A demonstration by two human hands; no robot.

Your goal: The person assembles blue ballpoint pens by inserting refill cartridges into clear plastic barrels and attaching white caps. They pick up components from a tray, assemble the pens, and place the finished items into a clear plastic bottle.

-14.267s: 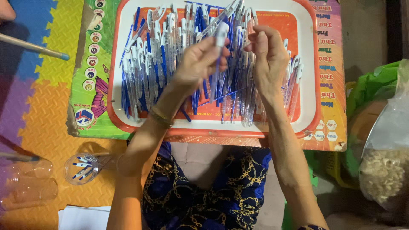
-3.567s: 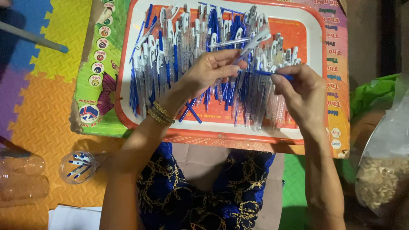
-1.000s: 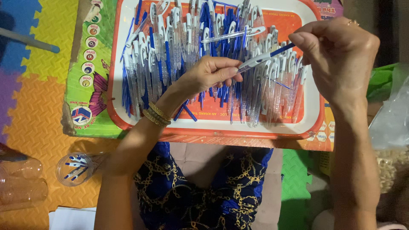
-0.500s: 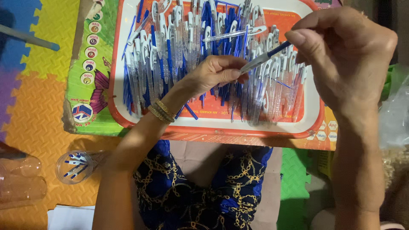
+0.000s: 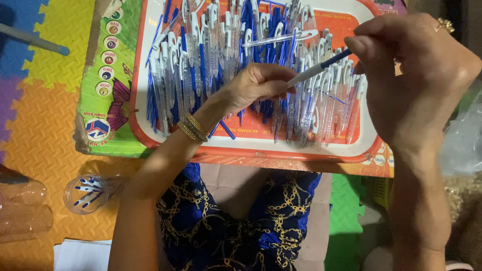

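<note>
An orange and white tray (image 5: pixel 251 148) in front of me holds several clear pen barrels with white clips and blue refills (image 5: pixel 201 60). My left hand (image 5: pixel 253 88) rests over the pile, its fingers pinching the lower end of a white and blue pen (image 5: pixel 314 70). My right hand (image 5: pixel 416 75), raised above the tray's right side, pinches the pen's blue upper end between thumb and fingers. The pen slants between the two hands.
The tray lies on a green and orange printed board (image 5: pixel 108 90) over a coloured foam mat (image 5: pixel 40 125). A clear plastic cup (image 5: pixel 86 193) with a few pen parts stands lower left beside other clear cups (image 5: pixel 22 211). A plastic bag (image 5: pixel 464 140) sits at right.
My right hand has lifted from the tray with the pen's blue end and come closer to the camera. My left hand has stayed on the pile, holding the pen's other end.
</note>
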